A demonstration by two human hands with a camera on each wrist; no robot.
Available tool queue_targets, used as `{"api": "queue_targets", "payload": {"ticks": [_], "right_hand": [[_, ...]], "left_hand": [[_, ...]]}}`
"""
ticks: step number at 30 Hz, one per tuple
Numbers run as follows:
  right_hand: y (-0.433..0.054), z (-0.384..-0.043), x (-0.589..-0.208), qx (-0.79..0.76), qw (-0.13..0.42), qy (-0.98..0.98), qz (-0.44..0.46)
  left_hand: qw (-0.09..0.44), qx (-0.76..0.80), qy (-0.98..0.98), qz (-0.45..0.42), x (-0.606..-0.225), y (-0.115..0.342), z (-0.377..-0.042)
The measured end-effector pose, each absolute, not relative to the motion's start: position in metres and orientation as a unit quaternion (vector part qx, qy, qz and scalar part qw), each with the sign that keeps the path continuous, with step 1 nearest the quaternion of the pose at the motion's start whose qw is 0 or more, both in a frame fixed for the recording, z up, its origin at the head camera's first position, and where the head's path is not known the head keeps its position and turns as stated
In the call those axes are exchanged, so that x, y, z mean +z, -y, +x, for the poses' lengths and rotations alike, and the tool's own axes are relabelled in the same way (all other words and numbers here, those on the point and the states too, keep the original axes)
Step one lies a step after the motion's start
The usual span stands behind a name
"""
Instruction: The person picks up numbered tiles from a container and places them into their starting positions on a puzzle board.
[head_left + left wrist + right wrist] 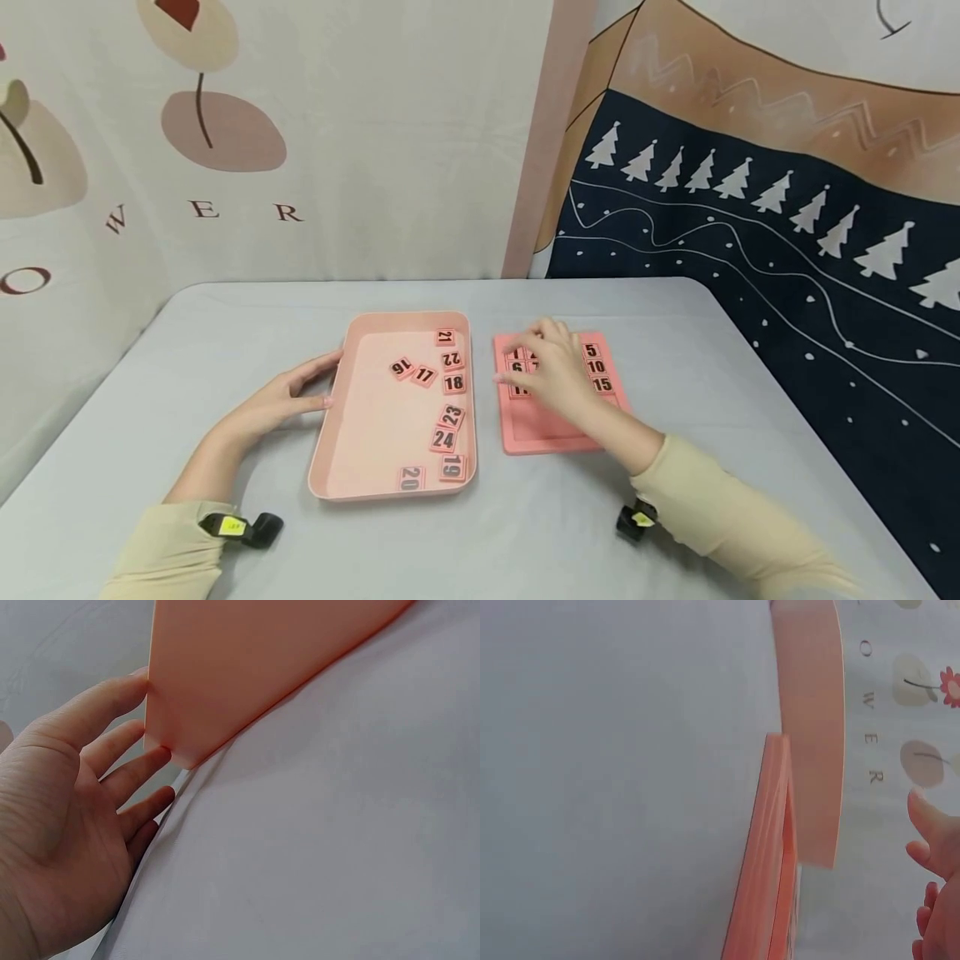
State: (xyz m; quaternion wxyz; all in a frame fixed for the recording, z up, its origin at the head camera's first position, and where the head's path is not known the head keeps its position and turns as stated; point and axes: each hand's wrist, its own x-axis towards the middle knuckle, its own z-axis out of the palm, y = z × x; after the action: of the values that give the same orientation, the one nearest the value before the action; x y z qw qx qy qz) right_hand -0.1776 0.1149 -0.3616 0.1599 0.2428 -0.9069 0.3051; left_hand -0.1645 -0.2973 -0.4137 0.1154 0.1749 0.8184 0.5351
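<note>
Head view: right hand (553,367) arches over the pink board (536,435)

tray (360,442): pale pink | board (532,432): coral pink | tiles (443,439): pink, black digits | tablecloth (540,533): pale grey | backdrop (877,337): navy, white trees

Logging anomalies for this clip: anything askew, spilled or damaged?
No spill or damage visible. Only loose tiles in the tray look askew: the 20 tile lies sideways by the near edge and the 17 tile is tilted, whereas the 15 tile reads upright on the board. The right hand hides part of the board.
</note>
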Motion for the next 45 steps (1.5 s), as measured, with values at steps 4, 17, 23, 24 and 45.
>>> {"api": "queue_targets", "payload": {"ticks": [4,17,23,24,45], "right_hand": [[-0.087,-0.185,-0.362,0.314,0.148,0.896,0.277],[-0.017,-0.217,-0.373,0.238,0.066,0.913,0.325],[0.002,-0.231,-0.382,0.202,0.043,0.921,0.330],[0.004,-0.233,-0.383,0.194,0.041,0.923,0.330],[0.024,-0.240,-0.387,0.068,0.019,0.954,0.291]], "left_hand": [[0.114,0.538,-0.817,0.175,-0.414,0.296,-0.165],[0.114,0.542,-0.814,0.178,-0.415,0.297,-0.165],[0.113,0.542,-0.814,0.177,-0.415,0.297,-0.164],[0.113,0.541,-0.814,0.177,-0.415,0.297,-0.164],[0.111,0.536,-0.818,0.178,-0.415,0.297,-0.164]]}}
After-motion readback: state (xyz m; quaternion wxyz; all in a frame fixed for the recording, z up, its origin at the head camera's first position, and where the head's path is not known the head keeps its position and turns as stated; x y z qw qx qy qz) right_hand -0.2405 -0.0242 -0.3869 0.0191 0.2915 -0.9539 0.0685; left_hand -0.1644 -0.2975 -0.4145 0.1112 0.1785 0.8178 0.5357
